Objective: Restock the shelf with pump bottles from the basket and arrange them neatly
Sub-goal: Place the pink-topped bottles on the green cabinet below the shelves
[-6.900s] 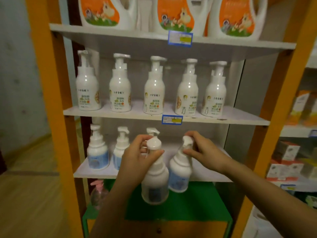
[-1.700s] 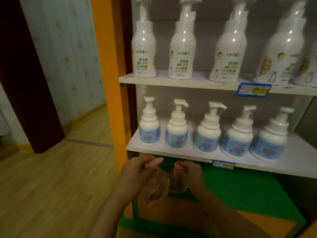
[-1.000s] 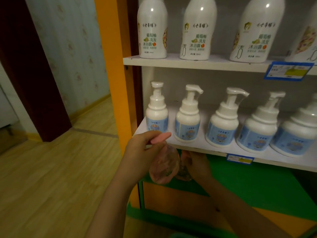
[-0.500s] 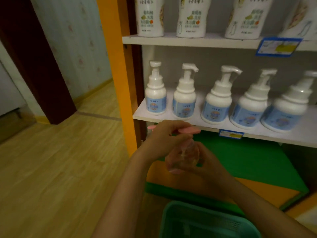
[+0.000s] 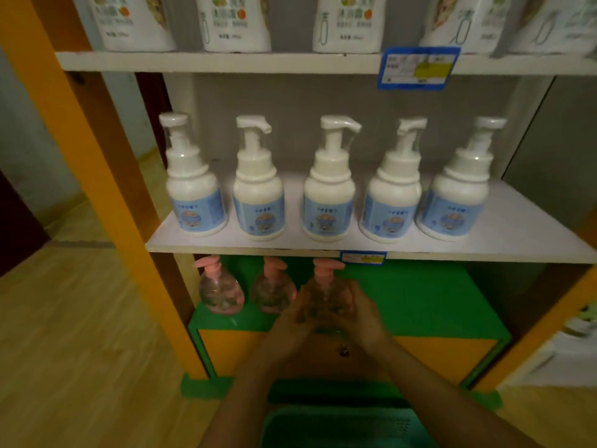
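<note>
The left hand [image 5: 295, 313] and right hand [image 5: 360, 315] enclose the round body of a clear pump bottle [image 5: 326, 294] with a pink pump, each grip curled closed around one side of it, at the front of the green bottom shelf [image 5: 426, 302]; whether its base touches the shelf is hidden. It sits third in line, just right of two matching clear bottles [image 5: 221, 294]. Above, five white pump bottles [image 5: 328, 202] line the white shelf [image 5: 517, 240]; the teal basket [image 5: 339, 428] lies beneath the forearms.
</note>
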Demonstrator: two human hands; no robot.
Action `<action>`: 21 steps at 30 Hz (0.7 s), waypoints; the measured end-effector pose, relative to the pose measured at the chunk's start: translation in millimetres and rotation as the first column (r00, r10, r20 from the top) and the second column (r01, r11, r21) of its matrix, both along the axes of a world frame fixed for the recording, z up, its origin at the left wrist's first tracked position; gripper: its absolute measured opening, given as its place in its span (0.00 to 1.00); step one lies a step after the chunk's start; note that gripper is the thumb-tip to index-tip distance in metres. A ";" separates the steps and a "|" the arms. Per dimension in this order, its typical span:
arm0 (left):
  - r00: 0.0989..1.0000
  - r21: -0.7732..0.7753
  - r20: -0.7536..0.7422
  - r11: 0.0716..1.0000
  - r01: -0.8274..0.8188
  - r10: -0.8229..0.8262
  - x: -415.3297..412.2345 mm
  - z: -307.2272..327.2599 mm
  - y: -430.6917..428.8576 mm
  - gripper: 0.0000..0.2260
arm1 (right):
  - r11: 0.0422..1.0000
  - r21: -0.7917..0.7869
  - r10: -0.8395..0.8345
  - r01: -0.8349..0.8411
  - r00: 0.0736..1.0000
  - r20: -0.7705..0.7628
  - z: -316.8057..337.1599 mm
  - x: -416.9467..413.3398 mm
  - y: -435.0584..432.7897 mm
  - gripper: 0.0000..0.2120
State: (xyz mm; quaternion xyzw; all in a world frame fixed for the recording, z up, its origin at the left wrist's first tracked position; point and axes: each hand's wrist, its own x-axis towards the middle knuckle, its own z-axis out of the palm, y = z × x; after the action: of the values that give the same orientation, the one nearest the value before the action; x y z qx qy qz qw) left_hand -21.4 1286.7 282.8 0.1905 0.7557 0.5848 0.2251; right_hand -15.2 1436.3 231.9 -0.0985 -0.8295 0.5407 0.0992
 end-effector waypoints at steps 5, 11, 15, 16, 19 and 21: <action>0.998 0.028 0.053 0.999 -0.039 0.037 -16.8 -16.3 6.3 0.19 | 0.998 0.046 -0.034 0.033 0.999 0.029 -16.4 -21.8 0.7 0.13; 0.992 0.004 0.115 0.999 -0.043 0.043 -22.3 -32.2 16.2 0.29 | 0.998 0.051 0.026 -0.028 0.999 0.044 -23.1 -24.6 10.3 0.06; 0.988 -0.013 0.144 0.998 -0.059 0.060 -23.9 -39.0 18.1 0.31 | 0.976 0.191 0.089 -0.101 0.994 0.069 -31.8 -27.9 14.1 0.10; 0.986 -0.023 0.152 0.998 -0.066 0.069 -25.8 -41.7 18.0 0.31 | 0.973 0.215 0.070 -0.084 0.995 0.070 -36.2 -29.9 16.3 0.10; 0.987 -0.059 0.140 0.996 -0.065 0.073 -30.4 -45.5 20.0 0.32 | 0.991 0.128 0.035 -0.049 0.994 0.106 -35.9 -34.0 17.0 0.18; 0.988 -0.071 0.138 0.995 -0.066 0.075 -31.3 -46.9 20.2 0.32 | 0.997 0.071 0.028 -0.039 0.987 0.158 -34.3 -38.4 17.2 0.27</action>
State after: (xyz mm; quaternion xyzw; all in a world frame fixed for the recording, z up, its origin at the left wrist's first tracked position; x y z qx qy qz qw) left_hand -52.7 1307.0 235.9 0.1144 0.7633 0.5788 0.2631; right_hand -53.5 1453.5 197.6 -0.1230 -0.8558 0.5017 0.0280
